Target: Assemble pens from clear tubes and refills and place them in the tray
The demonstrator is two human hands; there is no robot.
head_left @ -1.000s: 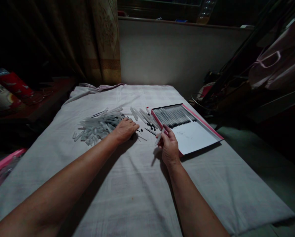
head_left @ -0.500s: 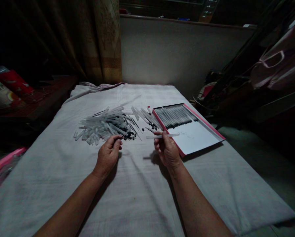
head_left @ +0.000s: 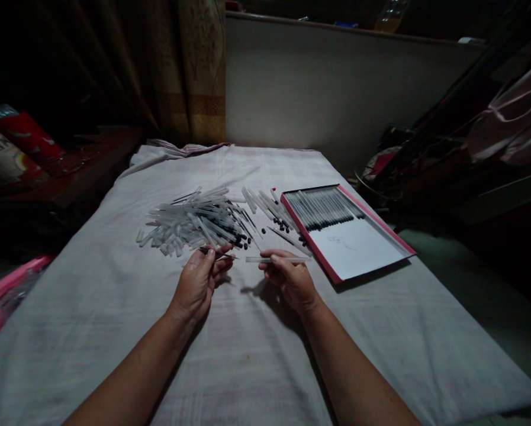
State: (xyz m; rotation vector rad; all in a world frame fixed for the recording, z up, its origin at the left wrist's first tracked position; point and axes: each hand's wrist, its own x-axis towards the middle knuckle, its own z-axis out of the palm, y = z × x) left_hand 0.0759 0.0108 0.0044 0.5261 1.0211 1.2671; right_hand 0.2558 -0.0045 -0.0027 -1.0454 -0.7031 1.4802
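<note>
My left hand (head_left: 202,273) pinches a thin dark pen refill (head_left: 223,254), its tip pointing right. Between the fingers of my right hand (head_left: 288,276) lies a clear pen barrel (head_left: 253,260), held level, its left end a short gap from the refill's tip. Behind my left hand spreads a heap of clear pen parts (head_left: 189,222). Several small black plugs (head_left: 243,241) lie along the heap's right side. Loose pens and barrels (head_left: 269,207) lie behind my right hand. To the right, a shallow pink-edged box (head_left: 312,242) holds a row of pens with black ends (head_left: 330,210).
A pale cloth (head_left: 256,367) covers the table. At the left edge is a pink plastic object (head_left: 7,290); a side table (head_left: 100,171) carries packets (head_left: 23,142). A curtain (head_left: 198,77) and a wall (head_left: 314,89) stand behind.
My right hand has moved left and down with the barrel, away from the box. In my left hand the refill now shows, pointing toward the barrel. The view has shifted slightly.
</note>
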